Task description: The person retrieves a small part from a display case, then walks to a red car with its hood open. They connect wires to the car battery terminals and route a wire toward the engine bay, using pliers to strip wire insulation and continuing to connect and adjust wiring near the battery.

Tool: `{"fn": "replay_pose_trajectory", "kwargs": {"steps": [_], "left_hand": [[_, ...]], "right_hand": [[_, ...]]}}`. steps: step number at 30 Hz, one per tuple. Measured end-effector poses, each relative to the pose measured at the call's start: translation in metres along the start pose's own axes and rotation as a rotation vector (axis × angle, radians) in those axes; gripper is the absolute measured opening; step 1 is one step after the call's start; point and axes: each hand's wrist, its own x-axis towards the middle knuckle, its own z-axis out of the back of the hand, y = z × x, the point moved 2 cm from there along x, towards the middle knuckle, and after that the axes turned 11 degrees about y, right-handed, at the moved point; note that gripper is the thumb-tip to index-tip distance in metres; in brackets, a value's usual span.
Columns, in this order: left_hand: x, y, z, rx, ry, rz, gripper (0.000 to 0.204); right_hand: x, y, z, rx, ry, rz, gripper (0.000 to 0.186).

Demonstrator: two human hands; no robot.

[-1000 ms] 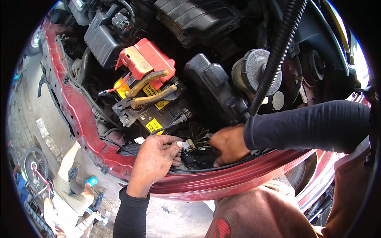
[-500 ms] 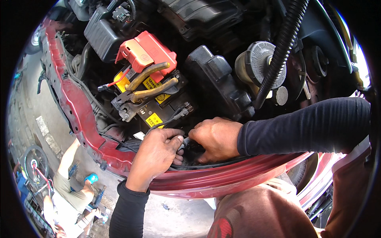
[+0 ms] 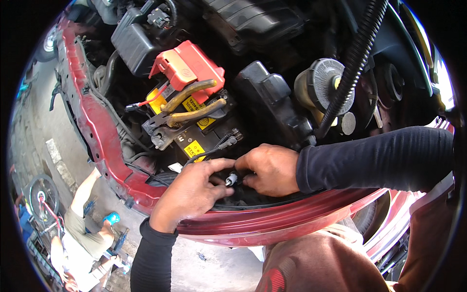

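Note:
A small grey cylindrical part [image 3: 231, 179] with a shiny tip shows between my hands, low in the engine bay by the red front panel. My right hand [image 3: 270, 170] has its fingers closed at the part's far end, and their grip is partly hidden. Beside the part's near end, my left hand [image 3: 192, 192] curves with thumb and forefinger apart. Pliers with worn yellow-brown handles [image 3: 197, 115] lie across the car battery [image 3: 218, 138], under the red terminal cover [image 3: 192, 65]. A dark cable with a clamp [image 3: 228, 140] runs from the battery toward my left hand.
A black lidded box [image 3: 272, 100], a round-capped reservoir [image 3: 318, 85] and a ribbed black hose [image 3: 354, 68] stand beyond my right arm. The red body panel [image 3: 287, 214] borders the bay. At the left, a person [image 3: 85, 238] sits near a bicycle [image 3: 43, 199].
My left thumb has moved away from its forefinger, so the grey part's shiny tip now shows. The whole view has shifted slightly; the pliers stay on the battery.

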Motion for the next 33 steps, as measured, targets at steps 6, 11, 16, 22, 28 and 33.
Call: {"fn": "replay_pose_trajectory", "kwargs": {"steps": [6,11,16,22,28,33], "left_hand": [[0.006,-0.006,0.001,0.277,-0.154,-0.005,0.023],[0.007,-0.003,-0.003,0.107,-0.193,0.159,0.023],[0.01,0.002,-0.004,-0.048,-0.155,0.146,0.021],[0.018,0.008,-0.008,-0.191,-0.14,0.107,0.023],[0.02,0.003,-0.006,-0.123,-0.132,0.047,0.03],[0.027,-0.002,-0.008,-0.179,-0.126,0.042,0.035]], "right_hand": [[-0.004,0.012,0.006,0.025,0.076,-0.164,0.029],[-0.025,0.021,0.009,0.014,0.249,-0.232,0.029],[-0.06,0.038,0.033,-0.154,0.084,-0.001,0.028],[-0.147,0.076,0.044,-0.402,-0.261,0.126,0.025],[-0.239,0.052,0.027,0.312,-0.242,0.118,0.027],[-0.309,-0.046,-0.024,0.289,-0.043,-0.205,0.031]]}}
